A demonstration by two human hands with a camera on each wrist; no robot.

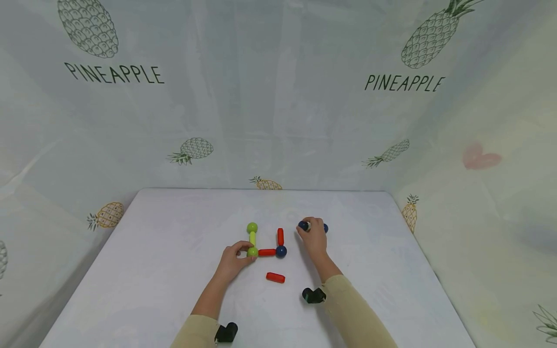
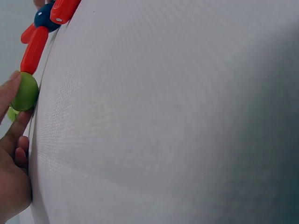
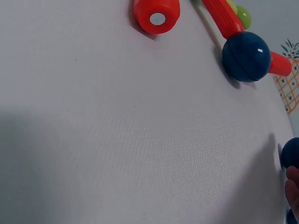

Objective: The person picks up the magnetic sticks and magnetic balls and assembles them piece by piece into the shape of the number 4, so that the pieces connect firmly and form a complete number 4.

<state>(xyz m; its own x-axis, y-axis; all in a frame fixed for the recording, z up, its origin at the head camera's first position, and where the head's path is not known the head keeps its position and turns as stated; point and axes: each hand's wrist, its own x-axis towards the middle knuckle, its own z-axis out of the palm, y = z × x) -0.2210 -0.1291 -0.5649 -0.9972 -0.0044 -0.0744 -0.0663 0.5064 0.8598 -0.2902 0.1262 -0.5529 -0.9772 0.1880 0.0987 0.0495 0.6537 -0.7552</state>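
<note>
A green ball [image 1: 253, 252] is pinched between the thumb and fingers of my left hand [image 1: 230, 265]. From it a yellow-green rod [image 1: 252, 238] runs back to a second green ball [image 1: 252, 227], and a red rod [image 1: 267, 252] runs right to a dark blue ball [image 1: 281, 251]. Another red rod [image 1: 280, 237] points away from that blue ball. Farther right, my right hand [image 1: 315, 238] grips a dark blue ball [image 1: 303, 225] with a whitish part beside it. Another blue ball [image 1: 325, 228] shows past its fingers; whether the two are joined is hidden.
A loose red rod [image 1: 275, 277] lies on the white table [image 1: 174, 232] in front of the joined pieces. Black wrist cameras [image 1: 227, 332] stick out from both sleeves. A pineapple-print cloth [image 1: 270, 106] hangs behind and at the sides.
</note>
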